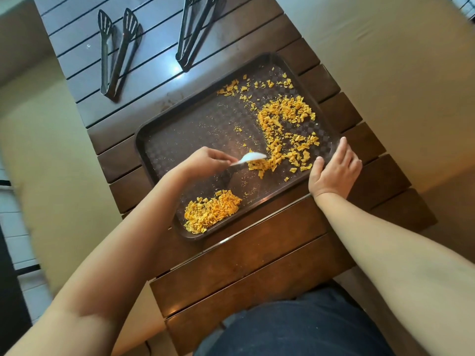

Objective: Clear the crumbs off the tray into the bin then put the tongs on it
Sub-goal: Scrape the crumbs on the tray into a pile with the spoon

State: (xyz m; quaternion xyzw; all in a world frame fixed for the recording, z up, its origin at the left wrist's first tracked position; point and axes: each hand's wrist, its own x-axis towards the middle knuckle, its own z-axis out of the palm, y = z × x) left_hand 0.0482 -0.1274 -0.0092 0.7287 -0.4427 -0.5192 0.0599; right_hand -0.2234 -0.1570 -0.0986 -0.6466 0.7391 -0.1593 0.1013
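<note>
I had the slatted wooden table (257, 253) running away from me, and on it the dark tray (164, 140), set at a slant, its long axis going from my near left up to the far right. Beyond its far rim lay two pairs of tongs on the slats, well apart from the tray: the slotted tongs (117, 52) to the far left and the plain tongs (192, 32) further right, both lying lengthwise away from me. Neither was on the tray yet, and I could see no bin anywhere.

The tray held orange crumbs in two lots. The swept heap (212, 210) sat in the near-left corner; the loose scatter (285, 129) spread over the right half up toward the far corner.

My left hand (205, 159) had its fingers curled round the handle of a white scraper (250, 158), blade pointing right and touching the near edge of the scatter. So the remaining crumbs lay to the right of and beyond that hand, the heap behind it toward me. My right hand (334, 170) lay on the tray's right rim, fingers fairly straight, thumb over the lip, steadying it. I judged the sweeping about half done.
</note>
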